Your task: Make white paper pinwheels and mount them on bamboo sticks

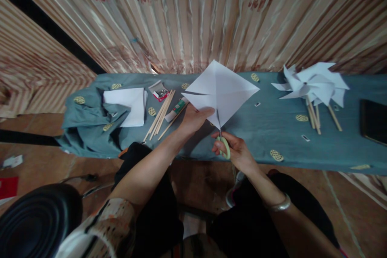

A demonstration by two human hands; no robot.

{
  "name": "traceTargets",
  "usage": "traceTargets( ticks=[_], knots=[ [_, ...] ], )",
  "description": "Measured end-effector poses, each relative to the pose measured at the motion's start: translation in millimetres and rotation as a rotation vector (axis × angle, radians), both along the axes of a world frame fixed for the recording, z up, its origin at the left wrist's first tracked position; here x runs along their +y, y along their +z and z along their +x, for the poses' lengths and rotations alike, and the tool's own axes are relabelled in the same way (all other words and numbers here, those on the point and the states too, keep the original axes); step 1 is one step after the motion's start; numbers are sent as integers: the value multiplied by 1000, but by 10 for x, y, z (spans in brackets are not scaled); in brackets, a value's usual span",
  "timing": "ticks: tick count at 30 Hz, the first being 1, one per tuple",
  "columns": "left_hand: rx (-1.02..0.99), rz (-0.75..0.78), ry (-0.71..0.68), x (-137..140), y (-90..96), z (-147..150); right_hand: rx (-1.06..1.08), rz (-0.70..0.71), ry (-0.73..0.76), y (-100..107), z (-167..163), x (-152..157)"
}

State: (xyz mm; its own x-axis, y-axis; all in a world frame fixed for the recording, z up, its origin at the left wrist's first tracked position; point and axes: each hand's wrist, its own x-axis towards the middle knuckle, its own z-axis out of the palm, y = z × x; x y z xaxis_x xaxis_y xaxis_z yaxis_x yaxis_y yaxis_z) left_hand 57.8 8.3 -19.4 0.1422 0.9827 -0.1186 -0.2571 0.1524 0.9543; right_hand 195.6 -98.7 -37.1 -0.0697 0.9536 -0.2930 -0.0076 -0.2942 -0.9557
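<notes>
My left hand [196, 119] grips a square sheet of white paper [229, 88] by its lower left side, thumb on top and fingers beneath. The sheet is turned with one corner toward me. Fold lines cross it, and a slit runs inward from its left corner. In my right hand [237, 149] is a pair of scissors [223, 147] with light green handles, my fingers through the loops. Its blades are at the sheet's near corner, where a cut line shows. The blades are partly hidden by the paper.
On the blue-green cloth [287, 141] lie folded white paper [133, 107], wooden sticks [160, 117], a glue stick [178, 109] and a small open box of metal pins [159, 92]. Paper pinwheels [317, 82] on sticks lie right, near a dark phone-like object [373, 121]. A curtain [193, 16] hangs behind.
</notes>
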Motion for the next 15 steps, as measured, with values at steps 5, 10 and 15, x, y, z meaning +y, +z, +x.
traceTargets(
  ticks=[5,10,15],
  knots=[
    [4,5,-37,-3,-44,-4,-14,18,-7,29,-4,16],
    [9,39,-48,-2,-69,-10,-16,-1,-21,48,-10,23],
    [15,51,-42,9,-92,-8,-9,-11,-39,44,-23,22]
  ],
)
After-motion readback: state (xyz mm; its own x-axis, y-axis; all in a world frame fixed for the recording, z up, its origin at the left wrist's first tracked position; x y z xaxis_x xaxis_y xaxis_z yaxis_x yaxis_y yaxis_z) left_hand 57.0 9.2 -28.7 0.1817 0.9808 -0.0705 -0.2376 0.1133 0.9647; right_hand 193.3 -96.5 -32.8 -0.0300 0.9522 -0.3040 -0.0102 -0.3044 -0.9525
